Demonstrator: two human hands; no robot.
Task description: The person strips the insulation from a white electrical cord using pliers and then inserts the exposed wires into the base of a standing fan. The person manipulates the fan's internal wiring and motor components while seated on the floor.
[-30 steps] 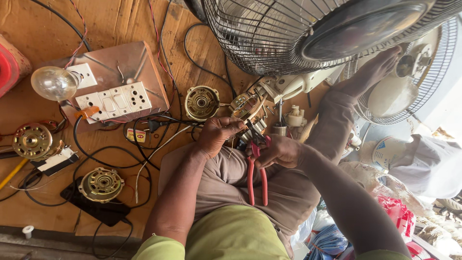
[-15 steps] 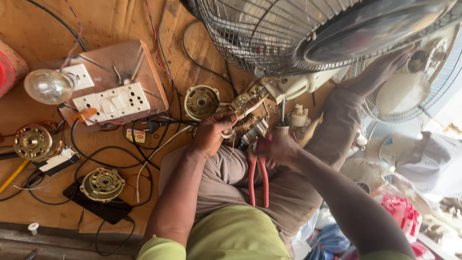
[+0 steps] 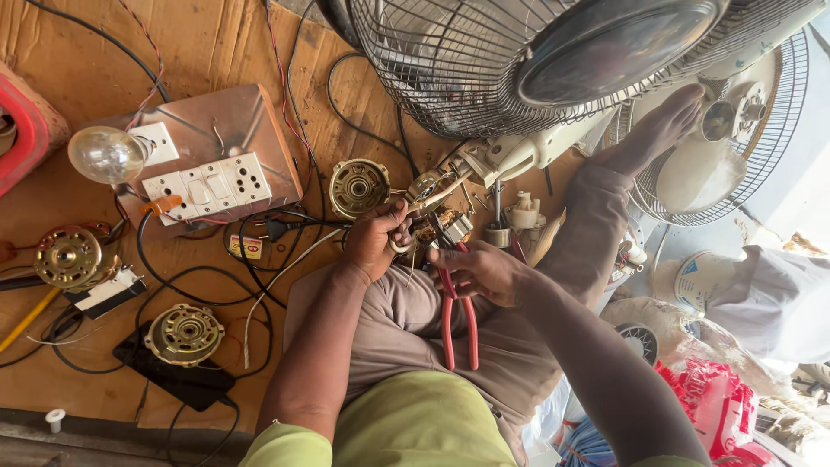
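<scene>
Left hand [image 3: 378, 240]: fingers curled, pinching a small wired part just right of the brass motor [image 3: 359, 188].
Right hand [image 3: 484, 270]: closed around the red-handled pliers [image 3: 458, 311], handles pointing near, over the lap.
Switchboard [image 3: 207, 186]: left, bulb [image 3: 105, 154] on it.
Fan grille [image 3: 484, 60]: far, above both hands.

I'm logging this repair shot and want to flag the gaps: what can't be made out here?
Head view only:
- The tip of the red-handled pliers is hidden by the right hand.
- What the left hand pinches is covered by its own fingers.
- The fan cage is cut off by the top edge.
- The red object is cut off by the left edge.
</scene>
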